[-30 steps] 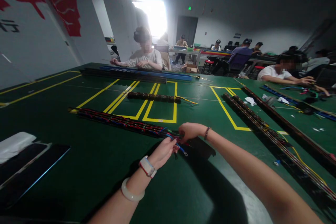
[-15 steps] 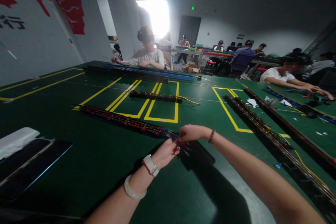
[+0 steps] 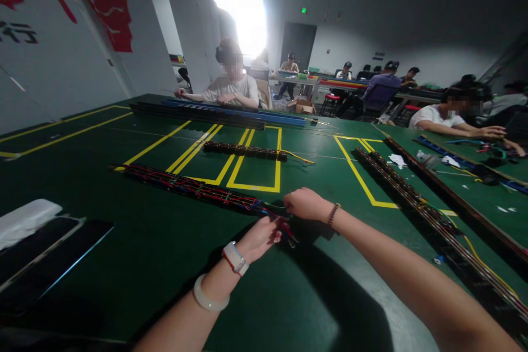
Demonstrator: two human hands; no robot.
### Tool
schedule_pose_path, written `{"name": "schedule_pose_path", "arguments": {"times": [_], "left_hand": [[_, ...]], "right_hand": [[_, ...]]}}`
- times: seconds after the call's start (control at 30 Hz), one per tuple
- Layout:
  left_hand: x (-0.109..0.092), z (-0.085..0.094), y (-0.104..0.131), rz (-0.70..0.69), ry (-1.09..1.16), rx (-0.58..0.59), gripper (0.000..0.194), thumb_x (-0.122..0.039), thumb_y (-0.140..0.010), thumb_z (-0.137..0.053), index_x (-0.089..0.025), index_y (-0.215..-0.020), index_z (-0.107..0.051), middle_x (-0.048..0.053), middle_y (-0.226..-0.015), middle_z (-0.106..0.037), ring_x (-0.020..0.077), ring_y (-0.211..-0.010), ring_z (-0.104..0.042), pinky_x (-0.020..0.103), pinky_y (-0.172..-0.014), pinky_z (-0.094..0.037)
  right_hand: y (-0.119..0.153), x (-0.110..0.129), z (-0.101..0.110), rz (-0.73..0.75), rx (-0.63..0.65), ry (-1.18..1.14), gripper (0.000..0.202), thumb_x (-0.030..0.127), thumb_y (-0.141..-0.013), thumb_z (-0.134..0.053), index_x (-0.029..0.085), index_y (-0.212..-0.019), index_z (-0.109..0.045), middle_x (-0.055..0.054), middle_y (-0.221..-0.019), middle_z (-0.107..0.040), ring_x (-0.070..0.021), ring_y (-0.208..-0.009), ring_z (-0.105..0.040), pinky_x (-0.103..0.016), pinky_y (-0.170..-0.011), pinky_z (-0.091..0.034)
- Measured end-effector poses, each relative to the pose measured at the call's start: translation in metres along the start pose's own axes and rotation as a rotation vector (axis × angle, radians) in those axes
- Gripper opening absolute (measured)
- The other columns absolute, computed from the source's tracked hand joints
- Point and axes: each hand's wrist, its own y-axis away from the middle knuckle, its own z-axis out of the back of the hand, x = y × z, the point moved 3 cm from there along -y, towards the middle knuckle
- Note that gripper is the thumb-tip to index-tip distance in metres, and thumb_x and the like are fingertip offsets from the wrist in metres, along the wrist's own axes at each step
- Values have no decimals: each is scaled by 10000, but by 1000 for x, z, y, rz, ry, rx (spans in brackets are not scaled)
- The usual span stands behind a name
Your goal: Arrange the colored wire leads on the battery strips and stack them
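Observation:
A long, narrow black tray of red, blue and green wires (image 3: 198, 188) lies slantwise on the green table, its right end at my hands. My left hand (image 3: 260, 237) is closed around the bundle of wire ends (image 3: 284, 228), and metal terminals stick out past its fingers. Just to the right, my right hand (image 3: 306, 206) has its fingers pinched together close to the same wires. What the pinch holds is hidden. A dark strip (image 3: 319, 224) shows under the right hand; its kind is unclear.
A shorter wire bundle (image 3: 245, 151) lies beyond, inside yellow tape lines. Long wired strips (image 3: 416, 203) run along the right. Dark flat panels (image 3: 58, 264) and a white packet (image 3: 28, 223) lie at left. Co-workers sit across the table and at right.
My right hand has drawn slightly away from my left, opening a small gap. The dark strip beneath it has shifted farther from me. My left hand has hardly moved.

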Motion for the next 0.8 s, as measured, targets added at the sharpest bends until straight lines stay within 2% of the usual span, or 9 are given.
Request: {"name": "schedule_pose_path", "arguments": {"times": [0.1, 0.23, 0.37, 0.47, 0.6, 0.7, 0.8], "left_hand": [[-3, 3, 1, 5, 0, 36, 91, -181, -865, -541, -98, -873, -578, 43, -764, -595, 22, -498, -432, 155, -450, -287], [-6, 6, 2, 23, -26, 29, 175, -256, -878, -535, -91, -878, -593, 9, -686, -546, 13, -465, -396, 149, -422, -240], [-6, 5, 4, 62, -68, 73, 182, -286, -862, -551, -106, -845, -576, -2, -669, -540, 13, -443, -382, 157, -402, -202], [-6, 2, 7, 107, -124, 136, 184, -296, -839, -576, -120, -793, -547, -5, -653, -542, 15, -427, -375, 172, -387, -157], [-7, -1, 10, 117, -181, 159, 214, -324, -826, -585, -125, -768, -528, -6, -640, -542, 20, -430, -396, 176, -391, -165], [-8, -2, 10, 110, -177, 166, 204, -311, -821, -592, -128, -771, -517, -10, -644, -539, 19, -429, -395, 175, -390, -164], [-7, -2, 8, 99, -141, 165, 176, -284, -835, -572, -128, -782, -509, -7, -661, -543, 14, -426, -379, 170, -391, -161]], "right_hand": [[-6, -6, -6, 77, -74, 156, 137, 217, -847, -537, 187, -916, -652, -83, -874, -689, -198, -843, -624, -284, -750, -372], [-13, -11, -17, 254, -163, 313, 163, 164, -885, -493, 183, -1003, -604, -71, -840, -664, -180, -830, -590, -291, -747, -351], [-20, -11, -25, 406, -239, 467, 162, 120, -899, -441, 162, -911, -598, -65, -836, -636, -181, -822, -548, -303, -720, -339], [-32, -13, -28, 510, -254, 527, 166, 92, -889, -444, 167, -893, -593, -59, -883, -630, -171, -835, -527, -300, -718, -333], [-50, -18, -27, 643, -240, 575, 221, 92, -916, -388, 165, -900, -596, -56, -874, -624, -165, -836, -510, -298, -731, -334], [-57, -20, -27, 685, -237, 570, 236, 117, -933, -369, 158, -898, -598, -59, -863, -619, -166, -841, -504, -302, -759, -338], [-53, -21, -30, 618, -287, 545, 226, 106, -924, -379, 150, -897, -599, -67, -875, -616, -174, -865, -505, -315, -799, -340]]}}
